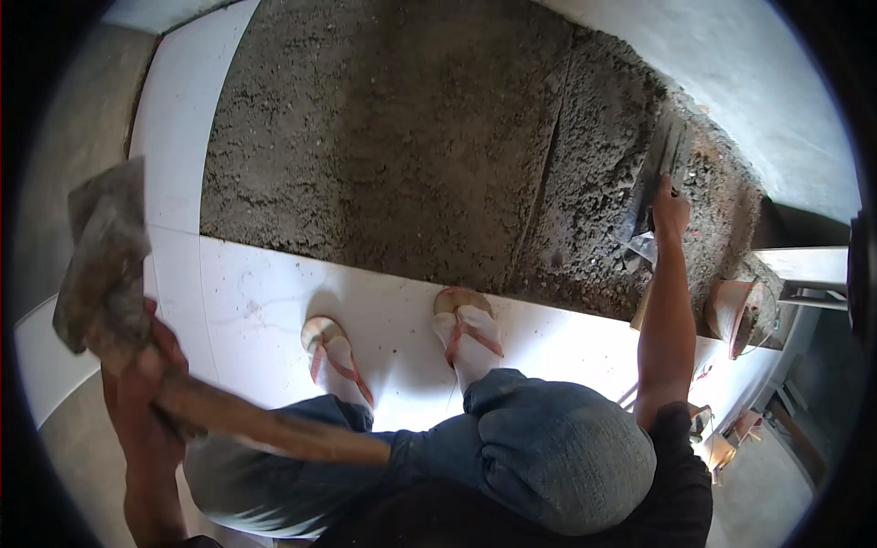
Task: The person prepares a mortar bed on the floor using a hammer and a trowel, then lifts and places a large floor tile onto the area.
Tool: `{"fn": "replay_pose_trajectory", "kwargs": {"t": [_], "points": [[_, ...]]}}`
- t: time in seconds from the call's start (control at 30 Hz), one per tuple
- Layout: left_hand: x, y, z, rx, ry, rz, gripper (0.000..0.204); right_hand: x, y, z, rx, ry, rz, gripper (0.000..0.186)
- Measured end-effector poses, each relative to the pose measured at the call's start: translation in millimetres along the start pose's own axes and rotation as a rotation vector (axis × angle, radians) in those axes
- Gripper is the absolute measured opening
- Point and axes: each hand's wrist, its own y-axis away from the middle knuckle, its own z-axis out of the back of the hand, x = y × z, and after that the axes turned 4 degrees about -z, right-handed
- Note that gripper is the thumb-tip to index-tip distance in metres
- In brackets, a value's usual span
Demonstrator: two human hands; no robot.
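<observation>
At the left, my left hand [146,384] is wrapped round the wooden handle of a hoe [274,425]. Its broad grey head, caked with dried mortar, is raised above the white tiles and slightly blurred. On the far right, my outstretched right hand [671,215] grips a long, flat steel trowel [674,151]. The trowel rests on the rough grey mortar bed [448,137], close to the wall. Left of the trowel, the bed is smoother, and a straight groove runs through it. Loose, crumbly mortar lies around the trowel.
White floor tiles [256,283] border the mortar on the left and near sides, with my sandalled feet on them. A pale wall [776,82] rises at the right. A mortar-stained bucket [731,310] stands by the bed's near right corner, with wooden pieces and tools beyond it.
</observation>
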Motion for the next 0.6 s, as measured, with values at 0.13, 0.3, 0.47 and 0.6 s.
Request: {"fn": "replay_pose_trajectory", "kwargs": {"t": [0.13, 0.3, 0.47, 0.6], "points": [[14, -61, -32, 0.292, -0.026, 0.168, 0.048, -47, -64, -12, -0.241, 0.128, -0.058, 0.067], [77, -114, -103, 0.349, 0.255, -0.021, 0.016, -3, 33, 15, -0.223, -0.031, 0.222, 0.039], [115, -109, -175, 0.479, 0.316, -0.011, 0.017, -78, 192, 44, 0.104, 0.220, 0.405, 0.062], [140, -105, -186, 0.638, 0.252, 0.063, 0.020, -143, 324, 77, 0.534, 0.210, -0.114, 0.086]]}}
